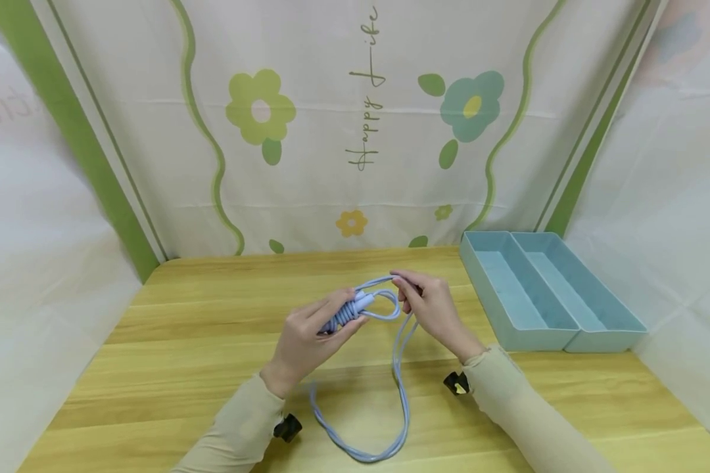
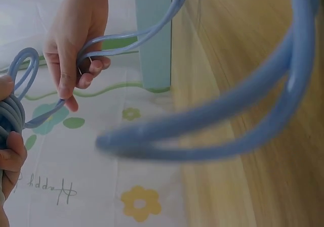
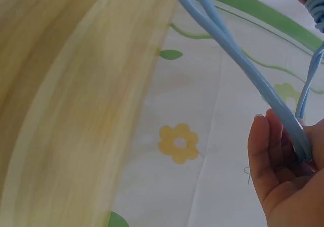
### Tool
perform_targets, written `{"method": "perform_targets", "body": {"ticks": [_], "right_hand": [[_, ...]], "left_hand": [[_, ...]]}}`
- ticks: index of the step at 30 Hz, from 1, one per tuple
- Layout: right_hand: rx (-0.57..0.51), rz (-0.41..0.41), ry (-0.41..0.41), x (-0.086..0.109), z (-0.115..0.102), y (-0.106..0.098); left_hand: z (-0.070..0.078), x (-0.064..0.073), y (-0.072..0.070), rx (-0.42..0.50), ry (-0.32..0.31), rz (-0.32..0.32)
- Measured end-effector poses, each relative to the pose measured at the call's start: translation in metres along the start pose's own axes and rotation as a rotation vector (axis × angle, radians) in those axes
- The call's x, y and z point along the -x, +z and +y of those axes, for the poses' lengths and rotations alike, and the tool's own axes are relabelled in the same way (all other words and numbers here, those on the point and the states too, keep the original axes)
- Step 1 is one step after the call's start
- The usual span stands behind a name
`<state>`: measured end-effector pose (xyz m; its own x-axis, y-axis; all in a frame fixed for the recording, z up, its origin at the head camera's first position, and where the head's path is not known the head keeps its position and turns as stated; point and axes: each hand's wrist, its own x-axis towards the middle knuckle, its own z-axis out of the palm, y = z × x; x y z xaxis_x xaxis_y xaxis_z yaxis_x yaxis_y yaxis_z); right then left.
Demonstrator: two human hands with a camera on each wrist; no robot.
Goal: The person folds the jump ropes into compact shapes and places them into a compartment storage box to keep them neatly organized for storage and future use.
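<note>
A light blue jump rope (image 1: 403, 394) is held above the wooden table between both hands. My left hand (image 1: 304, 338) grips its bundle, where cord is wound in tight turns round the pale blue handles (image 1: 363, 301). A small loop of cord (image 1: 390, 305) sticks out of the bundle toward the right. My right hand (image 1: 434, 307) pinches the doubled cord a short way right of the bundle; the cord also runs through its curled fingers in the left wrist view. From there the loose doubled length hangs and curves back left, its folded end (image 2: 109, 142) close to the left wrist camera.
Two joined light teal trays (image 1: 544, 328) stand at the table's right back, beside my right hand. A white curtain (image 1: 355, 190) printed with flowers rises behind the wooden table (image 1: 171, 368), and white fabric hangs at both sides. Small black devices sit at both wrists.
</note>
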<state>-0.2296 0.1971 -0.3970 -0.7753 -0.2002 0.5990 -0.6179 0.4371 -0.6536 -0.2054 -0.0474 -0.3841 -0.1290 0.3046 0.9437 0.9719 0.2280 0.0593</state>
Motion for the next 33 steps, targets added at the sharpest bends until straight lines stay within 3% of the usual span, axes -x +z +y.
{"method": "perform_targets", "body": {"ticks": [5, 12, 27, 33], "right_hand": [[0.056, -0.055, -0.019, 0.004, 0.005, 0.004], [0.162, -0.109, -0.133, 0.003, 0.010, 0.006], [0.335, -0.092, -0.293, -0.004, 0.015, 0.004], [0.414, -0.056, -0.377, -0.006, 0.015, 0.003]], "left_hand": [[-0.004, -0.001, 0.001, 0.011, -0.042, 0.052], [-0.010, -0.005, 0.004, -0.038, -0.101, 0.091], [-0.024, -0.012, 0.006, -0.099, -0.236, -0.019], [-0.027, -0.010, 0.008, -0.132, -0.232, -0.025]]}}
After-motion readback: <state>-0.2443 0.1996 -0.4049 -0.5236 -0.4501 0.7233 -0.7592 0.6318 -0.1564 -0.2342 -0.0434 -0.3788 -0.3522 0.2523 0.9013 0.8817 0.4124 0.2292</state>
